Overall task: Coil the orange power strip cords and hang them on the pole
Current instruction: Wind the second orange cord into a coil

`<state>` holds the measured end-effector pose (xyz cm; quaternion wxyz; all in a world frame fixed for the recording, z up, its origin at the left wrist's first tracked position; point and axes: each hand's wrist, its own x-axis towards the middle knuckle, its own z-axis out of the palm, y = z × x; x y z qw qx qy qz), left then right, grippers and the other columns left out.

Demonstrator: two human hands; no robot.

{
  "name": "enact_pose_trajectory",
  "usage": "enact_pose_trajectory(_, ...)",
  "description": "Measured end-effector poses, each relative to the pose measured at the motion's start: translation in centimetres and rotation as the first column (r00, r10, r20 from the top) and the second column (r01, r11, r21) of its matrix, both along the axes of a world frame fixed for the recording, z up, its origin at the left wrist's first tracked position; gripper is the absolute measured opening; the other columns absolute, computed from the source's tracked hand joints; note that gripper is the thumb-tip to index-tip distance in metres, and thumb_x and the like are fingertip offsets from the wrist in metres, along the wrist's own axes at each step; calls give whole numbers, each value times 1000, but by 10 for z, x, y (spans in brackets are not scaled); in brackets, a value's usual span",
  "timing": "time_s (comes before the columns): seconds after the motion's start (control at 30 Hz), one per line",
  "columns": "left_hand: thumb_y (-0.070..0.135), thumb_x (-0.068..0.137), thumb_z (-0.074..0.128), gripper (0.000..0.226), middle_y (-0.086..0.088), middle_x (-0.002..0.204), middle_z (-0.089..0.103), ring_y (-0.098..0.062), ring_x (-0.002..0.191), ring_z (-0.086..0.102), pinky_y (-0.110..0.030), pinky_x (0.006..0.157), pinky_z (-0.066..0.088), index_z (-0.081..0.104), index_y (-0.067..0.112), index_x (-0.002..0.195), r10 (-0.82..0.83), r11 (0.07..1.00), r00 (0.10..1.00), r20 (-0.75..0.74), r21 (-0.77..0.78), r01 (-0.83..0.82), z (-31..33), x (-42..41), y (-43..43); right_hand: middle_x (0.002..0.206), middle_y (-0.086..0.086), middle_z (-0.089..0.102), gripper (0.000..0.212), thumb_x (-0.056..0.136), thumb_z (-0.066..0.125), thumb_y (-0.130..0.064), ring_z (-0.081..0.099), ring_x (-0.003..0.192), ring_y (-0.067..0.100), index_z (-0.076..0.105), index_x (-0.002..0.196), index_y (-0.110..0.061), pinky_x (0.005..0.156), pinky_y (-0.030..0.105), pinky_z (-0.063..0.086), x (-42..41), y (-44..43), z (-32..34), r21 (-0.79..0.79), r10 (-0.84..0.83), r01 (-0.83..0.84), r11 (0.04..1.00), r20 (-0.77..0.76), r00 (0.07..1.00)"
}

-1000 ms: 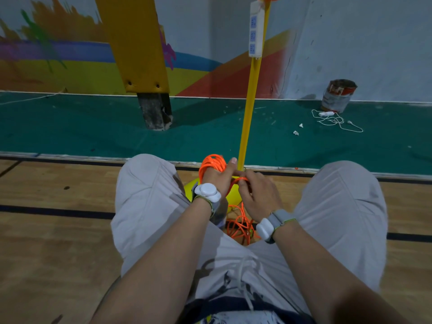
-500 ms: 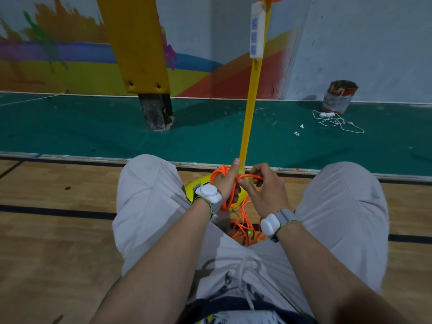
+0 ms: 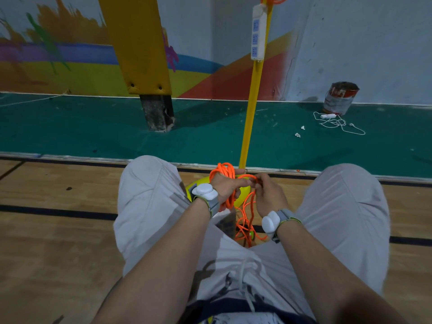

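1. Straight ahead past the knees: yellow pole [image 3: 252, 101], upright and thin, rising from a yellow base [image 3: 243, 195] on the wood floor. Likely to rock if a coil is dropped on it roughly.
2. White power strip [image 3: 258, 31] hangs high against the pole, with an orange loop just above it at the frame's top edge. One cord looks already hung.
3. Orange cord [image 3: 222, 173] is between the knees, just in front of the base. Several turns are wound round the left hand and the loose rest trails to the floor in a tangle. It looks light, thin, limp and springy, and the turns will probably slide apart unless held where they bunch. Best hold is across the whole bundle, not a single strand.
4. Left hand [image 3: 228, 187]: acts as the former, with the loops passing over its back and palm. Grip is closed on the cord, fingertips meeting the right hand's.
5. Right hand [image 3: 268, 195]: grip pinches one strand beside the left fingertips and feeds it. The slack below may snag, so it should be drawn gently.
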<state>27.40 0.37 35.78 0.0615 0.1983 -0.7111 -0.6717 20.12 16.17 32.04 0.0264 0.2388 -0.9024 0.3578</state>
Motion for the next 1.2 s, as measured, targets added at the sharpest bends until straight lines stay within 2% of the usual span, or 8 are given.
enact_pose_trajectory(0.1, 25, 87, 88, 31, -9, 54, 57, -17, 34, 41, -20, 40, 34, 63, 15, 70, 1, 996, 997, 80, -94, 7, -3, -1, -1, 111, -4, 73, 14, 108, 53, -24, 68, 101, 25, 53, 121, -30, 76, 41, 53, 4, 3, 11, -228, -67, 56, 972, -41, 997)
enact_pose_trajectory(0.3, 45, 82, 81, 44, -15, 61, 59, -28, 56, 52, -40, 63, 45, 62, 12, 61, -70, 994, 989, 132, -75, 80, -11, -4, 5, 110, -17, 73, 15, 107, 60, -26, 67, 102, 4, 67, 118, -33, 81, 21, 49, 9, 4, 19, -358, -46, -2, 934, -126, 991)
enact_pose_trajectory(0.47, 69, 76, 70, 74, -14, 63, 55, -29, 56, 53, -37, 61, 46, 75, -4, 94, -158, 987, 979, 127, 10, 158, -7, 0, 9, 111, -14, 74, 20, 107, 61, -25, 66, 104, 7, 73, 120, -34, 85, 26, 51, 7, 4, 17, -374, -48, -11, 928, -146, 988)
enact_pose_trajectory(0.67, 95, 86, 46, 86, -9, 59, 46, -24, 46, 44, -31, 53, 38, 66, 12, 84, -212, 975, 967, 140, 103, 199, -3, 6, 10, 107, -11, 73, 29, 101, 64, -12, 66, 99, 10, 70, 122, -32, 86, 30, 52, 4, 1, 9, -279, -33, 6, 960, -93, 995)
enact_pose_trajectory(0.83, 81, 98, 43, 73, -7, 56, 42, -22, 42, 40, -29, 51, 36, 62, 15, 75, -221, 969, 967, 124, 138, 204, -2, 7, 9, 113, -11, 71, 52, 95, 60, 3, 65, 109, 13, 65, 133, -33, 83, 17, 46, 5, -4, -7, -98, 107, -94, 991, 127, 986)
enact_pose_trajectory(1.0, 71, 106, 37, 70, -5, 53, 37, -21, 39, 36, -26, 46, 33, 58, 13, 75, -261, 945, 959, 113, 233, 230, 6, 9, 12, 105, -10, 71, 27, 100, 62, -12, 66, 100, 19, 61, 107, -38, 84, 34, 48, 1, -6, -11, -48, 96, -89, 995, 179, 979)
enact_pose_trajectory(1.1, 71, 106, 38, 68, -4, 53, 35, -20, 41, 33, -30, 48, 28, 58, 14, 74, -289, 916, 955, 68, 310, 255, 7, 10, 12, 105, -3, 72, 30, 99, 58, -8, 68, 97, 26, 62, 118, -32, 85, 44, 56, 0, -6, -11, -53, 82, -73, 996, 204, 976)
enact_pose_trajectory(1.2, 71, 104, 40, 67, -3, 52, 34, -20, 40, 32, -35, 54, 25, 60, 14, 73, -295, 891, 955, 28, 369, 264, 6, 9, 10, 104, -1, 68, 41, 97, 55, 3, 66, 95, 22, 62, 131, -19, 84, 37, 54, 0, -6, -6, -74, 66, -51, 996, 206, 976)
